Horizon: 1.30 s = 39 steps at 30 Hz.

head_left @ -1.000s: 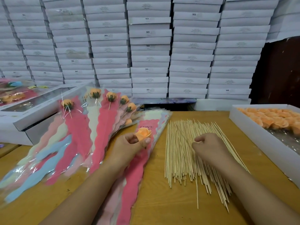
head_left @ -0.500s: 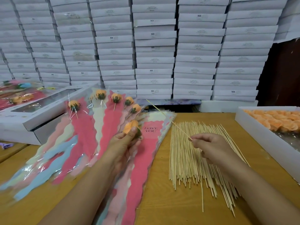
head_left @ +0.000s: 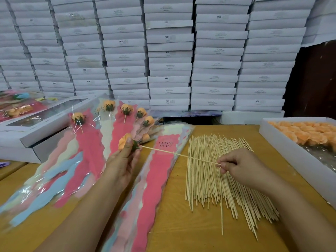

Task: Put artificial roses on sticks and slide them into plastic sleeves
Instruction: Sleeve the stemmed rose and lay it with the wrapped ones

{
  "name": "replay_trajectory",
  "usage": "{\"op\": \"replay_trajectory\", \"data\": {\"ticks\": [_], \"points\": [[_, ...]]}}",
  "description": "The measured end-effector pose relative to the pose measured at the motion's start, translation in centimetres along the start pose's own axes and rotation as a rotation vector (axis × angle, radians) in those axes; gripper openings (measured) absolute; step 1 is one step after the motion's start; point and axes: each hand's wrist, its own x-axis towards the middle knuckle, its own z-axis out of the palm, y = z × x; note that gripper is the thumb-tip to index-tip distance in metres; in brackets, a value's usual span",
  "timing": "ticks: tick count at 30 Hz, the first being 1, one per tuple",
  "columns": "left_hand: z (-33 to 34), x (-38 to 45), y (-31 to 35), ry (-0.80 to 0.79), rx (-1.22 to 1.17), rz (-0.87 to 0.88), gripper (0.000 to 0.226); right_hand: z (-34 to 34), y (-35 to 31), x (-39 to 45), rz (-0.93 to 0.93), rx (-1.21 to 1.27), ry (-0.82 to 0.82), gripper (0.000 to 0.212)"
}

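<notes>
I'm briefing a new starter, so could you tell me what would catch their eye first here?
At centre, the left hand holds an orange rose while the right hand pinches a stick aimed at its green base. Below lies a fan of sticks; behind rises a wall of white boxes.

Left hand [head_left: 121, 160] holds an orange rose [head_left: 124, 141]; right hand [head_left: 238, 165] pinches a stick [head_left: 181, 154] at its base.
</notes>
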Motion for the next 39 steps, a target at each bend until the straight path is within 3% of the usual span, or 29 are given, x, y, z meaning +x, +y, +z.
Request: {"op": "replay_trajectory", "data": {"ticks": [4, 10, 18, 39], "points": [[0.03, 0.0, 0.08, 0.014, -0.019, 0.002, 0.031, 0.02, -0.05, 0.0, -0.005, -0.025, -0.011, 0.034], [0.06, 0.14, -0.03, 0.016, -0.009, 0.0, 0.027, -0.09, -0.42, -0.25, -0.019, -0.024, -0.02, 0.044], [-0.02, 0.29, 0.1, 0.015, -0.016, 0.004, 0.043, -0.24, -0.67, -0.45, -0.022, -0.03, -0.026, 0.043], [-0.48, 0.84, -0.03, -0.004, -0.029, 0.007, 0.039, -0.03, -0.52, -0.36, -0.019, -0.019, -0.021, 0.045]]}}
